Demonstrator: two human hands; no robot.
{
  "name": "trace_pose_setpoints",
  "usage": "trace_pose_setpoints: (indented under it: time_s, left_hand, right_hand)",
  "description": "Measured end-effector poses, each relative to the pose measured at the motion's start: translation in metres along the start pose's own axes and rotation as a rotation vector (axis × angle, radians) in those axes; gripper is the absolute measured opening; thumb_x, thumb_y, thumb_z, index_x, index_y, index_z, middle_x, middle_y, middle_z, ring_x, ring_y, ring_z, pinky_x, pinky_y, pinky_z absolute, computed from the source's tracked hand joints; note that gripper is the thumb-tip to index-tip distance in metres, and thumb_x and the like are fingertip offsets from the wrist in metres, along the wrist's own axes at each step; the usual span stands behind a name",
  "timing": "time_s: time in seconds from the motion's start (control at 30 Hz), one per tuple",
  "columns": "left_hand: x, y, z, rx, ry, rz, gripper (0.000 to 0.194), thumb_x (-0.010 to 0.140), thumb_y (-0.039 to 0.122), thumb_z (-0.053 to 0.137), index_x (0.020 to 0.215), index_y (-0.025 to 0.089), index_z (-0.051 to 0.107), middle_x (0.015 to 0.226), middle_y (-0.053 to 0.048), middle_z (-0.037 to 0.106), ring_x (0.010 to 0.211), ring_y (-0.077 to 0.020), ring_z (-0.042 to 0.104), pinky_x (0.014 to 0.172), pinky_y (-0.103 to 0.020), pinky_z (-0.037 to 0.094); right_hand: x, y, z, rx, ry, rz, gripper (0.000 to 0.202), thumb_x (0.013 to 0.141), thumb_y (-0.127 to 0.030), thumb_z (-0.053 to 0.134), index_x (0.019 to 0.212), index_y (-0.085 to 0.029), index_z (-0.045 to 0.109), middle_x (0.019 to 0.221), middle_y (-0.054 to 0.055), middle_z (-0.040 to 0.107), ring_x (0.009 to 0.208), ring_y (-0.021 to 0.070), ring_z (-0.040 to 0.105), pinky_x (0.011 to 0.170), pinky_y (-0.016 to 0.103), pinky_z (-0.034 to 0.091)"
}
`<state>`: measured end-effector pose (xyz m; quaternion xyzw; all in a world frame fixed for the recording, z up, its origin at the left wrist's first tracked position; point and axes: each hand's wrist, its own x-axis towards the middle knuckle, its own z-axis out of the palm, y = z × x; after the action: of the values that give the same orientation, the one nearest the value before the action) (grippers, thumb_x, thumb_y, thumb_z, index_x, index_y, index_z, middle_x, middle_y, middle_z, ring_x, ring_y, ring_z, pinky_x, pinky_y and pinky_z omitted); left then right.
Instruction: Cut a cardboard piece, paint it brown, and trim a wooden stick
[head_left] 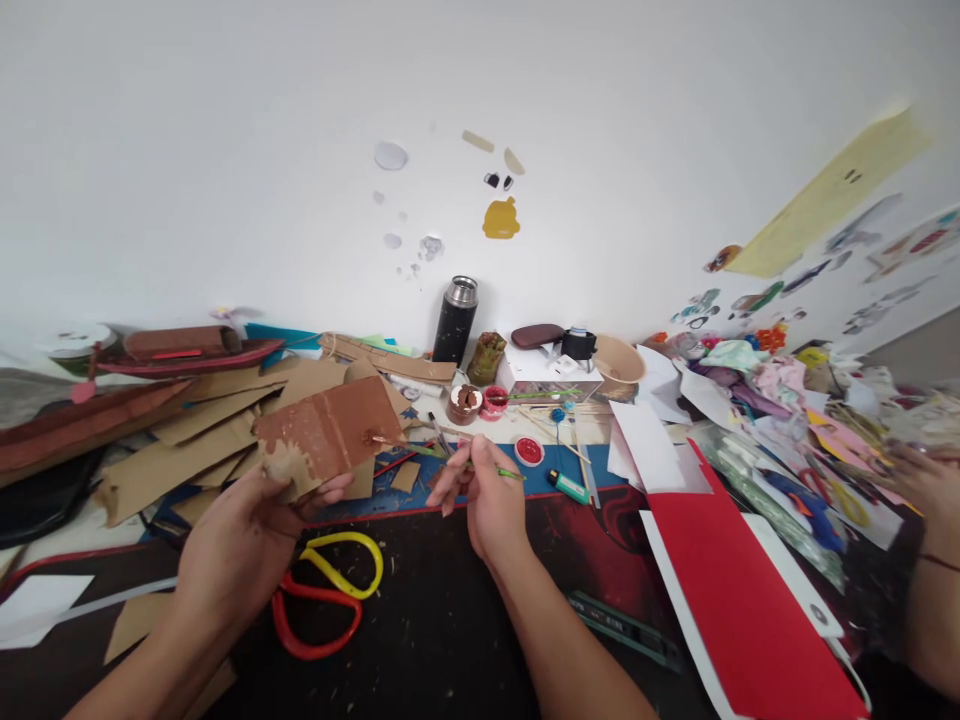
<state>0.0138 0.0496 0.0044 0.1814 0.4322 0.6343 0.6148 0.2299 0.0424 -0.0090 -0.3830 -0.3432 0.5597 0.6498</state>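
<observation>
My left hand (pixel 244 530) holds a cardboard piece (pixel 330 430) by its lower edge, left of centre. Brown paint covers most of its face, and bare cardboard shows at the lower left corner. Pinched in my right hand (pixel 491 490) is a thin green-handled paintbrush (pixel 427 450), its brown tip touching the painted face near the right side. Beyond the hands stand an open jar of brown paint (pixel 465 402) and a small pot of red paint (pixel 493 402). A red-filled lid (pixel 529 451) lies nearer, right of my right hand.
Yellow-and-red-handled scissors (pixel 330 595) lie below the cardboard. Cardboard scraps (pixel 180 460) and brown model boats (pixel 90 425) fill the left. A black flask (pixel 455 322) stands behind. Red paper (pixel 742 590) and a utility knife (pixel 626 630) lie right; another person's hand (pixel 930 480) is far right.
</observation>
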Motion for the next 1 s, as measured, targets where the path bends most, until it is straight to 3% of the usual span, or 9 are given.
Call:
trace_pose_setpoints:
  time_s: [0.17, 0.37, 0.6, 0.8, 1.0]
  left_hand:
    - [0.0006, -0.0030, -0.0026, 0.019, -0.014, -0.021, 0.026, 0.065, 0.011, 0.071, 0.090, 0.018, 0.075, 0.097, -0.006, 0.082, 0.079, -0.0276, 0.079, 0.068, -0.040, 0.071]
    - [0.0014, 0.0001, -0.0005, -0.013, 0.026, -0.004, 0.025, 0.066, 0.011, 0.070, 0.090, 0.016, 0.074, 0.111, -0.009, 0.082, 0.083, -0.0266, 0.080, 0.068, -0.039, 0.071]
    - [0.0009, 0.0028, 0.0011, -0.051, 0.077, -0.066, 0.023, 0.066, 0.006, 0.063, 0.084, 0.016, 0.072, 0.095, -0.008, 0.083, 0.075, -0.0250, 0.080, 0.065, -0.035, 0.070]
    - [-0.0001, 0.0054, 0.0059, -0.089, 0.123, -0.093, 0.025, 0.068, 0.003, 0.058, 0.085, 0.014, 0.073, 0.092, -0.009, 0.083, 0.076, -0.0249, 0.080, 0.063, -0.034, 0.069]
    - [0.0005, 0.0046, 0.0034, -0.069, 0.105, -0.109, 0.018, 0.070, 0.005, 0.060, 0.080, 0.013, 0.073, 0.082, -0.008, 0.081, 0.068, -0.0241, 0.078, 0.060, -0.032, 0.069]
  right_hand:
    - [0.0020, -0.0011, 0.0010, 0.005, 0.023, 0.006, 0.050, 0.093, -0.066, 0.069, 0.081, -0.018, 0.067, 0.063, 0.005, 0.075, 0.045, 0.0177, 0.069, 0.036, 0.021, 0.045]
    - [0.0006, -0.0006, -0.0014, -0.002, 0.001, 0.009, 0.051, 0.094, -0.066, 0.068, 0.079, -0.017, 0.066, 0.056, 0.004, 0.071, 0.044, 0.0175, 0.068, 0.036, 0.020, 0.044]
    - [0.0051, -0.0065, -0.0021, 0.046, 0.107, -0.009, 0.053, 0.089, -0.069, 0.072, 0.080, -0.017, 0.067, 0.059, 0.003, 0.072, 0.044, 0.0161, 0.067, 0.037, 0.020, 0.044]
    - [0.0007, -0.0036, -0.0004, 0.022, 0.027, 0.042, 0.053, 0.090, -0.069, 0.070, 0.079, -0.018, 0.065, 0.054, 0.003, 0.069, 0.041, 0.0167, 0.065, 0.035, 0.020, 0.043]
    - [0.0035, -0.0046, -0.0013, 0.047, 0.100, 0.010, 0.053, 0.089, -0.070, 0.072, 0.080, -0.017, 0.066, 0.060, 0.004, 0.073, 0.044, 0.0161, 0.067, 0.037, 0.020, 0.044]
